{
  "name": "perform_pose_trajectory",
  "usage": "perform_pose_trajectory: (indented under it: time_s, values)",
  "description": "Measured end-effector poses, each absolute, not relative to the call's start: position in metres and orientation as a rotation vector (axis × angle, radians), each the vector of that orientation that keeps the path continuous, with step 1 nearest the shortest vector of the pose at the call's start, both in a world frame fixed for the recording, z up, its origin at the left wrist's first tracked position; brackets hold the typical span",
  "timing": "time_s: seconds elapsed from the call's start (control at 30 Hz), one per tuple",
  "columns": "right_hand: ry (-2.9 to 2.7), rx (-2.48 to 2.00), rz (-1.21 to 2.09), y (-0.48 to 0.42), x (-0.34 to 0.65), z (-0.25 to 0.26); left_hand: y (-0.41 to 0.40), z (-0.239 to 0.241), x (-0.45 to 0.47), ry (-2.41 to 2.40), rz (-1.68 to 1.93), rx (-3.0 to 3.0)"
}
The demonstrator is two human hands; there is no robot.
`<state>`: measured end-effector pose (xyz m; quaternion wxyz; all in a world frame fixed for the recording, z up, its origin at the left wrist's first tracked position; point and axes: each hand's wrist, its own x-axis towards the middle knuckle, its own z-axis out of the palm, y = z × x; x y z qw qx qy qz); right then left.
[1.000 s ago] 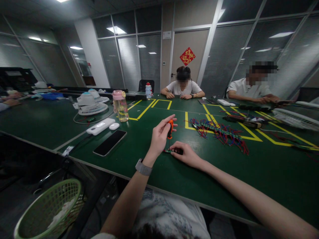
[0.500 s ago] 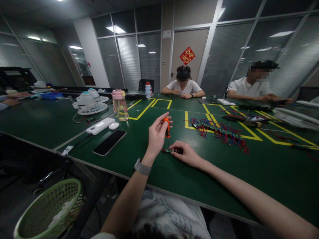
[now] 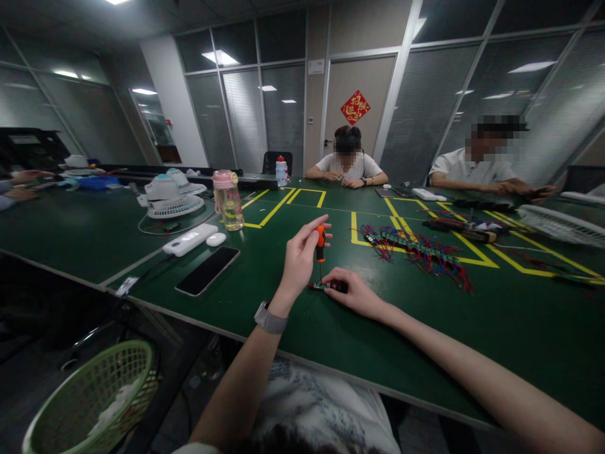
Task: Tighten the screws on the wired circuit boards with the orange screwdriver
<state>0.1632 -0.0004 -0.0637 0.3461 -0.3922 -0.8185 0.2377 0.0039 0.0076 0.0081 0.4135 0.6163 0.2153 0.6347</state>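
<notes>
My left hand [image 3: 301,255] is closed round the orange and black handle of a screwdriver [image 3: 321,243]. The screwdriver stands nearly upright, its thin shaft reaching down to a small green circuit board [image 3: 319,286] on the table. With thumb and fingers, my right hand [image 3: 352,291] grips the right end of that board, beside the screwdriver's tip. A dark part shows between the right thumb and fingers, and red wire sticks out at the board's left end. The exact contact of the tip is too small to make out.
A row of circuit boards with red and blue wires [image 3: 416,249] lies right of my hands. To the left are a phone [image 3: 208,271], a white power bank [image 3: 191,239], a pink-lidded bottle [image 3: 227,200] and a fan [image 3: 172,202]. Two people sit across the green table [image 3: 425,334].
The screwdriver has turned a little in my left hand and its handle has shifted slightly right, now more upright. My right hand and the board keep their place.
</notes>
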Motion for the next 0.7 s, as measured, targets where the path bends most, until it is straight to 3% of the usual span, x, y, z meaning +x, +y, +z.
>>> perform_pose_trajectory:
  time_s: [0.7]
  values:
    - [-2.114, -1.012, 0.629, -0.0004, 0.1626, -0.0638, 0.0036, 0.0090, 0.0018, 0.662, 1.686, 1.806]
